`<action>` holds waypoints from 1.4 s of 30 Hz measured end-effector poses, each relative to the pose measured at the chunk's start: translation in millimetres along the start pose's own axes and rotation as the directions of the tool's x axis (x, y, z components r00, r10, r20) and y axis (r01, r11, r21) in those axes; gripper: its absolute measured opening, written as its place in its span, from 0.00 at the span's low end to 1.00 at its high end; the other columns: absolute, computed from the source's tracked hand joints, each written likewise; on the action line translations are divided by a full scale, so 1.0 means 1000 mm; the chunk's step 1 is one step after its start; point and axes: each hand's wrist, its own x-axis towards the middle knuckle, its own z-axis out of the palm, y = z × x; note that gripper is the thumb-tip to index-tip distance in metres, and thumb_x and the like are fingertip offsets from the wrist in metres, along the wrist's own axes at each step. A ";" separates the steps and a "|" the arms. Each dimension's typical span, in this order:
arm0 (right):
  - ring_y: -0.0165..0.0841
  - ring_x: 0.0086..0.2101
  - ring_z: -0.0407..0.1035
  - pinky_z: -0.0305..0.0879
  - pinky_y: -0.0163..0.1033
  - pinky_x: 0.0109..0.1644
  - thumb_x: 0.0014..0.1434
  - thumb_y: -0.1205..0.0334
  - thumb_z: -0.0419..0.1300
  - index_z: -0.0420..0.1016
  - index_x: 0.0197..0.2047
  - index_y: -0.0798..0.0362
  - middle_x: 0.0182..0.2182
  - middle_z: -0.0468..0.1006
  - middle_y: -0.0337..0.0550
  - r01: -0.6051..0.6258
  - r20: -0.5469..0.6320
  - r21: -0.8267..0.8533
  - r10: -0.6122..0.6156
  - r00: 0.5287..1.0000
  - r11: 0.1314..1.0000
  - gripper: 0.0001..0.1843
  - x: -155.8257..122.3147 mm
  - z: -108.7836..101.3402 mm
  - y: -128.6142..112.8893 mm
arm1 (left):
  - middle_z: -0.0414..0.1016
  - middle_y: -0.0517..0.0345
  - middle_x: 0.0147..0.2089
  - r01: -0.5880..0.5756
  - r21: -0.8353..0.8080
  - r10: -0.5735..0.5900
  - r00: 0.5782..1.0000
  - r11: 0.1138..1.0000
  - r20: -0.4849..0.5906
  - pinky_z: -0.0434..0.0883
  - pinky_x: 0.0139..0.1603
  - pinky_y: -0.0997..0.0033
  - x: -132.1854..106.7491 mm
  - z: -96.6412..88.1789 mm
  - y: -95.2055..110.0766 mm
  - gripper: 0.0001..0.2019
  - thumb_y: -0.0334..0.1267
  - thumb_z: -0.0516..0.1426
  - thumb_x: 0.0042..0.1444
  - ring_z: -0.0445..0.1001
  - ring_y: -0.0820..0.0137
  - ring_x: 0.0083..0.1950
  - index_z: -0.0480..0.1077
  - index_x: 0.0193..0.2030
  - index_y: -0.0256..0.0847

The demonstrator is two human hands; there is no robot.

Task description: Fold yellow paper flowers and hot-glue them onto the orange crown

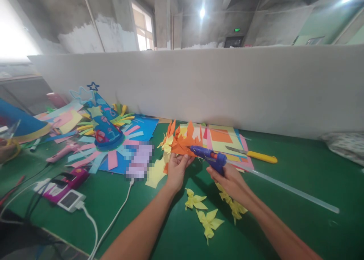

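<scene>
My left hand (176, 169) is closed on an orange and yellow cut-paper piece (182, 140) with pointed flame-like tips, held just above the green table (298, 169). My right hand (231, 181) grips a blue glue gun (209, 155); its nozzle points left and touches the orange paper. A long clear glue stick (292, 190) trails out of the gun to the right across the table. Several yellow folded paper flowers (209, 222) lie on the table between and under my forearms.
A yellow-handled craft knife (256, 155) lies on stacked coloured sheets (224, 138). To the left stands a blue paper cone hat (104, 119) with fringe strips, a pink tool (61, 153), a phone (71, 199) with white cables. A white partition (227, 85) runs behind.
</scene>
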 end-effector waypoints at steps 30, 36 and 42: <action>0.33 0.21 0.62 0.58 0.35 0.23 0.56 0.43 0.50 0.71 0.29 0.52 0.18 0.69 0.37 -0.055 -0.034 -0.042 0.054 0.998 0.998 0.22 -0.011 -0.005 0.011 | 0.76 0.62 0.32 -0.027 -0.033 0.026 0.999 0.999 -0.037 0.69 0.53 0.61 0.001 -0.002 -0.001 0.17 0.37 0.64 0.46 0.77 0.72 0.38 0.62 0.39 0.41; 0.35 0.26 0.67 0.62 0.36 0.27 0.55 0.42 0.50 0.74 0.35 0.54 0.25 0.74 0.42 -0.093 -0.097 -0.053 0.088 0.991 0.994 0.24 -0.012 -0.006 0.013 | 0.76 0.61 0.33 -0.025 -0.040 0.024 0.999 0.999 -0.033 0.71 0.51 0.63 0.001 -0.002 0.001 0.17 0.34 0.63 0.48 0.77 0.72 0.39 0.62 0.43 0.41; 0.31 0.21 0.64 0.60 0.34 0.23 0.55 0.41 0.50 0.72 0.35 0.56 0.19 0.69 0.39 -0.122 -0.167 0.059 0.130 0.977 0.991 0.26 -0.012 -0.011 0.016 | 0.77 0.60 0.35 -0.019 -0.050 0.018 0.999 0.999 -0.028 0.71 0.52 0.63 0.002 -0.004 0.000 0.19 0.34 0.63 0.47 0.77 0.70 0.42 0.63 0.44 0.42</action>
